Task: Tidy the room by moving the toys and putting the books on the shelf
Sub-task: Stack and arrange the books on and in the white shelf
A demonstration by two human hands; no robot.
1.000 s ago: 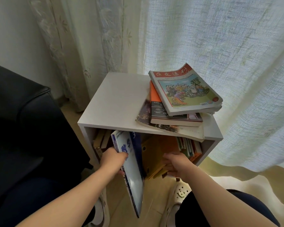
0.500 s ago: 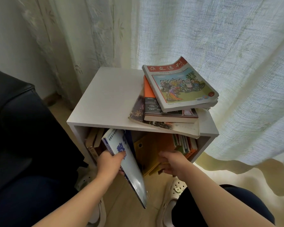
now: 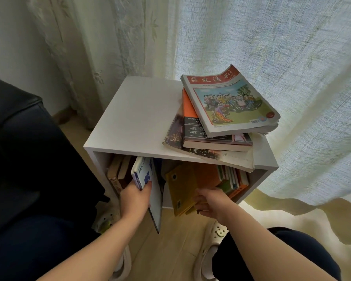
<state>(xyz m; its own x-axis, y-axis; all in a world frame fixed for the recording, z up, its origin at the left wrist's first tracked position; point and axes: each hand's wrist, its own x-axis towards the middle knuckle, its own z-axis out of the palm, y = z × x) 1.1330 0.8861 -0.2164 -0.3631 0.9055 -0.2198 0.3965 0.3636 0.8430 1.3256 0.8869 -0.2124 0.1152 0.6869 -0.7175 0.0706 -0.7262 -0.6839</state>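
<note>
Left hand [image 3: 135, 197] grips the blue-and-white book [image 3: 149, 183] by its spine edge, thumb on the cover. The book stands on edge and tilted: its upper end is inside the white shelf [image 3: 134, 118] opening, under the top board, and its lower end sticks out over the wood floor [image 3: 170, 250]. Just to its left are brown books [image 3: 118, 175], upright against the shelf's left wall.

Right hand [image 3: 213, 203] has its fingers curled round the lower edge of the yellow book [image 3: 180, 189], which leans left in the middle of the compartment. An orange book [image 3: 207, 175] lies right behind it; can't tell if the hand holds that one too. A row of thin books [image 3: 231, 177] sits at the right end of the compartment.

On the shelf top, right side, is a stack of three: a magazine [image 3: 229, 102] with red header and cartoon crowd on top, an orange-and-black book [image 3: 193, 122] under it, and a large paperback [image 3: 211, 155] at the bottom, overhanging the front edge.

White curtain [image 3: 272, 47] behind, dark sofa [image 3: 18, 138] at left. White slipper [image 3: 213, 240] on the floor below the right hand.
</note>
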